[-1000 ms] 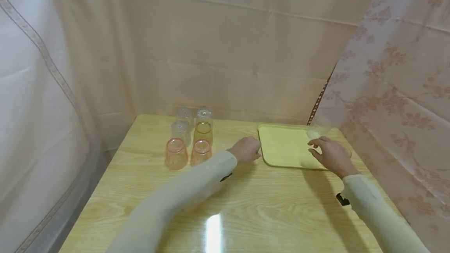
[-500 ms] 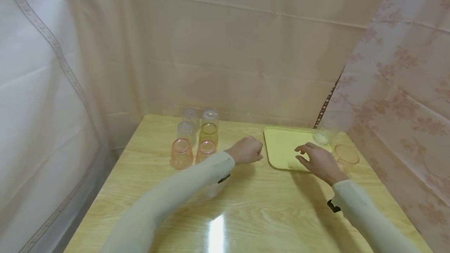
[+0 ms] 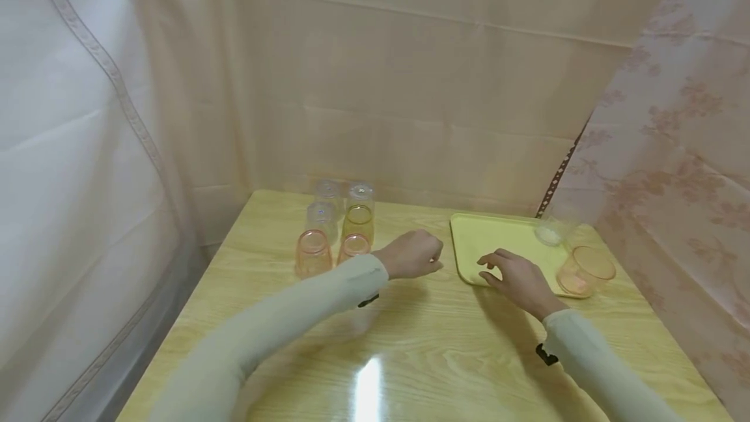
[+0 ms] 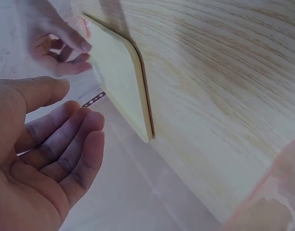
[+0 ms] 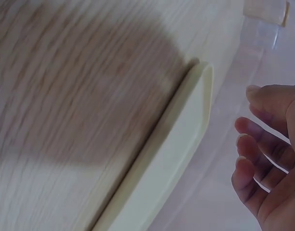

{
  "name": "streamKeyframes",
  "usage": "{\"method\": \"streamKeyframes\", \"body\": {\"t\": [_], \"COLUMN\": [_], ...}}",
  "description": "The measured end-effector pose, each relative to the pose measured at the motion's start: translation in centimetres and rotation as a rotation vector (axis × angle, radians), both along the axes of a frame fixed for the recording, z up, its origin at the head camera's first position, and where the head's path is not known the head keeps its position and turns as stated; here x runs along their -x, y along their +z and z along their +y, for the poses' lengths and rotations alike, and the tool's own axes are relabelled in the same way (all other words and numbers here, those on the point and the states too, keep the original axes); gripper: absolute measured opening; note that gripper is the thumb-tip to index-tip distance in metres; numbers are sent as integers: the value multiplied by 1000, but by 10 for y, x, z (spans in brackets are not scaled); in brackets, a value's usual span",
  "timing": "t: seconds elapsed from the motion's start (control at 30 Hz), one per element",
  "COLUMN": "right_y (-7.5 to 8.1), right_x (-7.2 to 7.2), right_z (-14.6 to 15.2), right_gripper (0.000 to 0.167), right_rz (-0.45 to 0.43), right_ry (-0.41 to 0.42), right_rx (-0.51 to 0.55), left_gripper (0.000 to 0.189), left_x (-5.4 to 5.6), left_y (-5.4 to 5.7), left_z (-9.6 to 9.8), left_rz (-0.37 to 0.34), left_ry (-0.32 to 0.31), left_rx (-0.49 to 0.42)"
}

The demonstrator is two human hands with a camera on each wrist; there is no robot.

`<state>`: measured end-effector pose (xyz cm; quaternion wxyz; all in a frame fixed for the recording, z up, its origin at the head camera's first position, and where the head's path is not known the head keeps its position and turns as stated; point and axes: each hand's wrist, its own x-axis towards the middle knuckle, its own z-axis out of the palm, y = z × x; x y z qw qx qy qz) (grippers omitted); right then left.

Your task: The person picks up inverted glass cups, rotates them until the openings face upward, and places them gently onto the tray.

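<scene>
My left hand (image 3: 410,254) hovers over the table between the overturned glasses and the tray, fingers loosely bent around nothing. Over the front edge of the yellow tray (image 3: 489,239) is my right hand (image 3: 518,282), thumb and fingers apart and also holding nothing. An orange-pink glass (image 3: 586,271) stands mouth up at the tray's near right corner, just right of that hand. Behind it, at the far right corner, is a clear glass (image 3: 549,233). In the left wrist view, the left hand's fingers (image 4: 87,159) curve loosely; the right wrist view shows the right hand's fingers (image 5: 248,149) half bent.
Several upside-down glasses stand at the back left: a pink glass (image 3: 313,256) and another pink one in front, a yellow glass (image 3: 359,223) and clear glasses (image 3: 321,220) behind. A cloth curtain (image 3: 410,96) borders the wooden table (image 3: 439,350) at the back.
My right hand has moved left and toward me, away from the orange-pink glass, which now shows fully. My left hand has drifted slightly left of the tray. The head view has turned a little left.
</scene>
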<state>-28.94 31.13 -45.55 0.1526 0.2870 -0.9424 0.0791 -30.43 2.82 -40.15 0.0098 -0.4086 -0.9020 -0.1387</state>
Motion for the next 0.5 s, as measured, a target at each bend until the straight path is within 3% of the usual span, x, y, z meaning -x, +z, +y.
{"method": "streamKeyframes", "body": {"t": [0.3,0.5], "right_y": [-11,-17], "right_x": [3,0], "right_z": [-15,-22], "right_gripper": [21,20], "right_rz": [-43,-72], "right_ry": [-1,-12], "right_rx": [-5,-15], "left_gripper": [17,19], "left_x": [-4,-7], "left_y": [7,13], "left_z": [-13,-26], "left_rz": [34,20], "left_ry": [-22,-17], "left_rx": [7,11]}}
